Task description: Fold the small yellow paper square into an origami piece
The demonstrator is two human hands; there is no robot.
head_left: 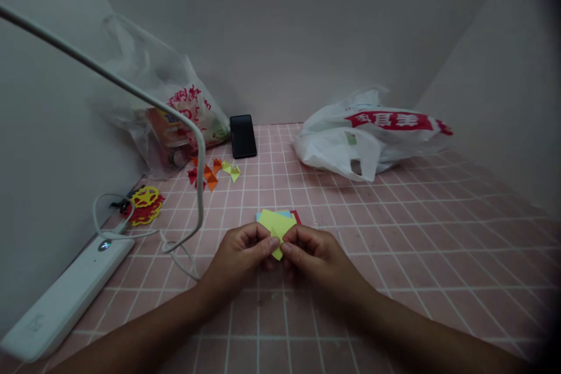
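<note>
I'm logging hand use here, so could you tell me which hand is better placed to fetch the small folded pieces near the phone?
Probably the left hand: the folded pieces lie on its side, though both hands pinch the yellow paper.

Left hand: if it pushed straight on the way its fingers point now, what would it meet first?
The left hand points right, its fingertips pinching the yellow folded paper. Going on, it would press straight into the right hand, whose fingertips grip the same paper. Depth looks level, as far as one view shows.

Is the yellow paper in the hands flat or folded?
Partly folded. The yellow paper shows a crease and a pointed corner between the left hand and right hand, which pinch it.
</note>
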